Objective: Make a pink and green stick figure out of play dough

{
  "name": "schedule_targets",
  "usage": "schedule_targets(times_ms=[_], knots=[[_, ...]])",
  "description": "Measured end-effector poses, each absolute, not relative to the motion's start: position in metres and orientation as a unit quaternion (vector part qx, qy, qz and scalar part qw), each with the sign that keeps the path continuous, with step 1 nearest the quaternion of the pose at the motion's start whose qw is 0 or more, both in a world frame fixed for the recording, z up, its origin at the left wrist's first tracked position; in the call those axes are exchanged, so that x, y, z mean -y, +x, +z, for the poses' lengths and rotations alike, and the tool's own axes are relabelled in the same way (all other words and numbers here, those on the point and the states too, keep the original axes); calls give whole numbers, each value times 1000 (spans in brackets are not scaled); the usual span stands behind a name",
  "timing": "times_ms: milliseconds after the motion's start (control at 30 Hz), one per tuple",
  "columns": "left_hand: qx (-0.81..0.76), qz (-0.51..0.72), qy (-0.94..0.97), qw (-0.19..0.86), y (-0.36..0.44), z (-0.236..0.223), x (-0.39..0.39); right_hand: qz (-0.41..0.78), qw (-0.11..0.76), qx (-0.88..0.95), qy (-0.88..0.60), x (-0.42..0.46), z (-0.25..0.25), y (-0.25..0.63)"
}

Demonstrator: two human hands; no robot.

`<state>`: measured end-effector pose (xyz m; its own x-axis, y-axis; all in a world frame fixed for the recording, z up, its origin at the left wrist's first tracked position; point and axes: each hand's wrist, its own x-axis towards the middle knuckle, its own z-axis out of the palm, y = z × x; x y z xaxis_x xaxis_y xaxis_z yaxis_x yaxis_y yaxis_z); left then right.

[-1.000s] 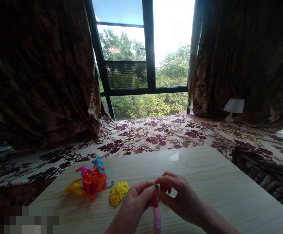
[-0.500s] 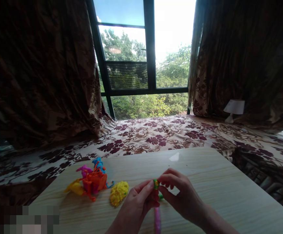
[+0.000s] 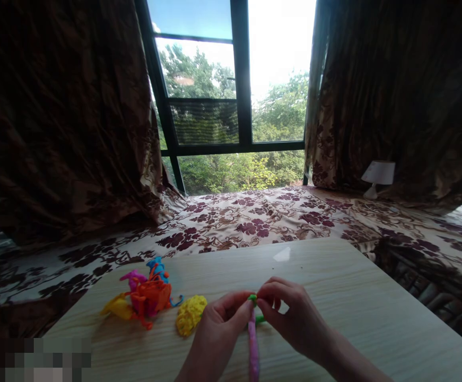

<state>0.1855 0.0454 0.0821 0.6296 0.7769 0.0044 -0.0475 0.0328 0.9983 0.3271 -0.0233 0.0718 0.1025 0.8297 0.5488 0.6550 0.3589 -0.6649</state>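
Observation:
My left hand and my right hand meet above the table, thumbs and fingertips pinched together. Between them is a small piece of green modelling clay, partly covered by the fingers. Under my hands a pink stick-shaped piece runs toward the near edge of the picture; whether it touches the green clay I cannot tell. A second green strip shows just below my right fingertips. Left of my left hand lies a bumpy yellow clay lump.
On the table's left side sits a heap of orange clay with blue, magenta and yellow pieces. Flowered cloth covers the ledge behind, where a small white lamp stands by the curtain.
My fingers have turned the small green piece, and its yellow part no longer shows. More of the pink stick and the lower green strip is visible. The view has shifted slightly.

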Motion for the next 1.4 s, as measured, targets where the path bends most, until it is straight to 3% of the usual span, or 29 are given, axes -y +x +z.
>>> schedule_targets(times_ms=[167, 367, 467, 767, 967, 1200, 1400], knots=[[-279, 326, 680, 595, 185, 85, -42, 119, 498, 630, -583, 22, 66, 322], [-306, 309, 552, 711, 185, 84, -40, 360, 584, 508, -521, 18, 64, 321], [-300, 312, 528, 731, 186, 85, -40, 394, 593, 493, -500, 17, 67, 322], [-270, 359, 680, 580, 185, 76, -45, 293, 562, 545, -550, 21, 71, 323], [-316, 307, 591, 676, 185, 79, -42, 362, 569, 522, -522, 21, 74, 325], [-338, 329, 580, 664, 187, 79, -45, 172, 516, 634, -549, 23, 77, 326], [-321, 311, 611, 653, 187, 74, -47, 189, 511, 612, -573, 23, 73, 325]])
